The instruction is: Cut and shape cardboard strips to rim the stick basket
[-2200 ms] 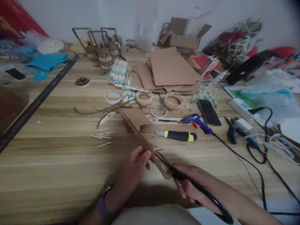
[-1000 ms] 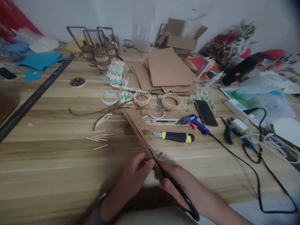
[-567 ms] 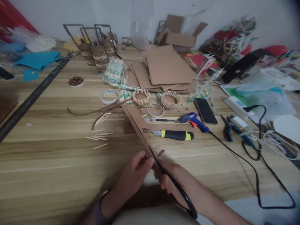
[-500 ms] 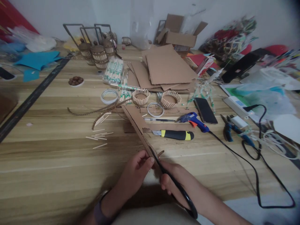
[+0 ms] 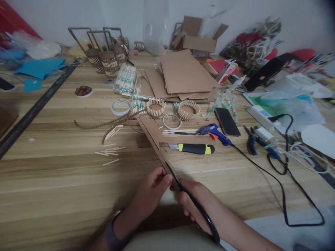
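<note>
My left hand (image 5: pixel 151 190) pinches the near end of a long brown cardboard piece (image 5: pixel 153 134) that slants away across the wooden table (image 5: pixel 52 174). My right hand (image 5: pixel 199 202) is closed round the black scissors (image 5: pixel 193 204), whose blades meet the cardboard edge right beside my left fingertips. A yellow-and-black utility knife (image 5: pixel 195 149) lies just beyond the cardboard, with a blue glue gun (image 5: pixel 213 132) behind it.
Short wooden sticks (image 5: pixel 111 151) lie scattered to the left. Two stick rings (image 5: pixel 155 106), tape rolls (image 5: pixel 120 107), a phone (image 5: pixel 226 121), pliers (image 5: pixel 255 143) and black cables (image 5: pixel 284 188) crowd the middle and right. Stacked cardboard sheets (image 5: pixel 183 73) and small stick baskets (image 5: pixel 108 62) stand at the back.
The scissors have worked forward along the cardboard edge, and my right hand has drawn closer to my left. A small curled offcut seen beside the blades is gone from view.
</note>
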`<act>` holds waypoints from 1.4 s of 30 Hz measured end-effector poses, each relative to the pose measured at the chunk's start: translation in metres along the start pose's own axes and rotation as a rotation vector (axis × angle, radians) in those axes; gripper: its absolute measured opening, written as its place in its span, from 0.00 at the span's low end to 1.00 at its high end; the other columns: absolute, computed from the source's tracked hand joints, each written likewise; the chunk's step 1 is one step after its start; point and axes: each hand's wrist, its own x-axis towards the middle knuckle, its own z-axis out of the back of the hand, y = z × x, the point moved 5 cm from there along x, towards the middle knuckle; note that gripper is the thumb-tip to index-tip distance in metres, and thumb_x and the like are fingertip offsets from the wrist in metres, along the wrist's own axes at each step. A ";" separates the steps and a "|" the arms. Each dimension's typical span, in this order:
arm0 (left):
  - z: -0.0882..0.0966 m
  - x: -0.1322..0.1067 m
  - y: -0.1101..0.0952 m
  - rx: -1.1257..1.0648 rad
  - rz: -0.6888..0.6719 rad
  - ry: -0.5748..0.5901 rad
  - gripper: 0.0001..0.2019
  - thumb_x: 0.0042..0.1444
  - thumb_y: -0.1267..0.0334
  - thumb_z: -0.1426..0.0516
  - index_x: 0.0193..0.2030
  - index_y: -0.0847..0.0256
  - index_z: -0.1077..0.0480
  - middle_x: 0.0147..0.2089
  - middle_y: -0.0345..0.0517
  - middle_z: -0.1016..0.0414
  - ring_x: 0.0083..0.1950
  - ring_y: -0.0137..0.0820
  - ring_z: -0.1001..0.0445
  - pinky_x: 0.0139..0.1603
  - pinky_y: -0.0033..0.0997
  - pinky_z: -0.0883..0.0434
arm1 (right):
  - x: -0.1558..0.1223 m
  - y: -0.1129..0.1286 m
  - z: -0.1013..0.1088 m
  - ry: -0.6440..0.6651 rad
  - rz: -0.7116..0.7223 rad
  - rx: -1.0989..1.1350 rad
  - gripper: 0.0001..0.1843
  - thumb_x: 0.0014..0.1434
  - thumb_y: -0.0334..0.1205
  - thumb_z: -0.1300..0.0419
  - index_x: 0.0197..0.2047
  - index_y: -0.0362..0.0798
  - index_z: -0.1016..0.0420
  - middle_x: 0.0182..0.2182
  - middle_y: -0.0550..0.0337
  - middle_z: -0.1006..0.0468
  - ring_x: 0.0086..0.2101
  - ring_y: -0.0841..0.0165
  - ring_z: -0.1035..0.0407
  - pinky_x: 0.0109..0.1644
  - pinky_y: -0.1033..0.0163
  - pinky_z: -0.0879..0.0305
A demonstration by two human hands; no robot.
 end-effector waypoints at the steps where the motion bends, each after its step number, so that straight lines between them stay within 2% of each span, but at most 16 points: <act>1: 0.000 0.000 0.000 -0.003 -0.004 0.001 0.14 0.60 0.49 0.46 0.33 0.58 0.33 0.31 0.40 0.29 0.36 0.33 0.30 0.40 0.31 0.32 | 0.000 0.001 0.000 -0.003 -0.002 0.001 0.32 0.66 0.69 0.58 0.35 0.48 0.32 0.22 0.62 0.31 0.23 0.70 0.37 0.24 0.66 0.43; 5: -0.002 0.001 -0.001 -0.011 0.008 0.007 0.14 0.59 0.49 0.45 0.32 0.58 0.33 0.31 0.40 0.29 0.36 0.33 0.30 0.40 0.31 0.32 | 0.001 0.000 0.000 -0.031 -0.018 0.004 0.29 0.66 0.66 0.54 0.35 0.49 0.30 0.21 0.64 0.32 0.23 0.69 0.37 0.24 0.66 0.44; 8: 0.001 0.002 -0.003 -0.018 0.029 -0.009 0.15 0.56 0.48 0.43 0.33 0.59 0.32 0.32 0.42 0.28 0.37 0.34 0.30 0.40 0.32 0.32 | 0.000 -0.001 0.001 -0.005 -0.040 -0.009 0.27 0.66 0.64 0.52 0.33 0.50 0.31 0.22 0.63 0.32 0.23 0.69 0.38 0.24 0.65 0.45; 13: 0.020 0.001 -0.006 0.014 0.023 -0.260 0.14 0.56 0.49 0.44 0.29 0.58 0.34 0.25 0.37 0.34 0.29 0.30 0.35 0.30 0.29 0.37 | -0.004 -0.003 0.003 0.035 -0.078 -0.148 0.27 0.61 0.67 0.49 0.29 0.50 0.36 0.23 0.60 0.31 0.24 0.67 0.38 0.27 0.63 0.47; 15: 0.023 0.000 -0.008 0.030 0.008 -0.301 0.14 0.57 0.50 0.44 0.28 0.58 0.34 0.24 0.36 0.34 0.28 0.30 0.35 0.29 0.28 0.38 | -0.005 -0.006 0.003 0.041 -0.095 -0.181 0.29 0.59 0.70 0.48 0.28 0.50 0.38 0.22 0.61 0.32 0.23 0.67 0.39 0.27 0.63 0.50; 21: 0.022 -0.002 -0.008 0.012 -0.013 -0.285 0.15 0.58 0.49 0.44 0.28 0.58 0.34 0.25 0.36 0.33 0.29 0.30 0.33 0.30 0.27 0.36 | -0.006 -0.011 0.000 0.054 -0.129 -0.153 0.32 0.57 0.74 0.48 0.27 0.50 0.38 0.21 0.64 0.36 0.23 0.69 0.41 0.27 0.64 0.51; 28: 0.020 -0.002 -0.002 0.015 -0.029 -0.249 0.15 0.59 0.50 0.44 0.31 0.59 0.32 0.26 0.37 0.32 0.29 0.29 0.35 0.30 0.27 0.37 | -0.007 -0.008 0.006 0.035 -0.055 -0.040 0.38 0.54 0.81 0.55 0.27 0.49 0.41 0.21 0.66 0.41 0.23 0.72 0.48 0.24 0.65 0.57; 33: 0.016 -0.001 -0.003 0.006 -0.037 -0.237 0.14 0.59 0.50 0.44 0.31 0.59 0.32 0.27 0.37 0.33 0.29 0.29 0.35 0.30 0.27 0.36 | -0.004 -0.013 0.007 0.042 -0.072 -0.003 0.37 0.54 0.79 0.51 0.27 0.49 0.42 0.21 0.68 0.45 0.23 0.73 0.51 0.24 0.66 0.59; 37: 0.017 0.000 -0.004 0.016 -0.040 -0.243 0.15 0.59 0.50 0.44 0.30 0.59 0.33 0.26 0.36 0.34 0.29 0.28 0.37 0.29 0.26 0.37 | -0.002 -0.012 0.006 0.013 -0.026 0.026 0.37 0.54 0.79 0.52 0.25 0.49 0.43 0.22 0.67 0.46 0.24 0.73 0.52 0.25 0.65 0.59; 42: 0.016 -0.001 -0.003 0.027 -0.030 -0.235 0.15 0.59 0.50 0.44 0.29 0.58 0.35 0.25 0.35 0.36 0.27 0.28 0.38 0.28 0.26 0.38 | -0.003 -0.020 -0.001 -0.004 -0.094 0.082 0.34 0.54 0.75 0.45 0.25 0.48 0.36 0.22 0.67 0.43 0.25 0.72 0.48 0.26 0.66 0.53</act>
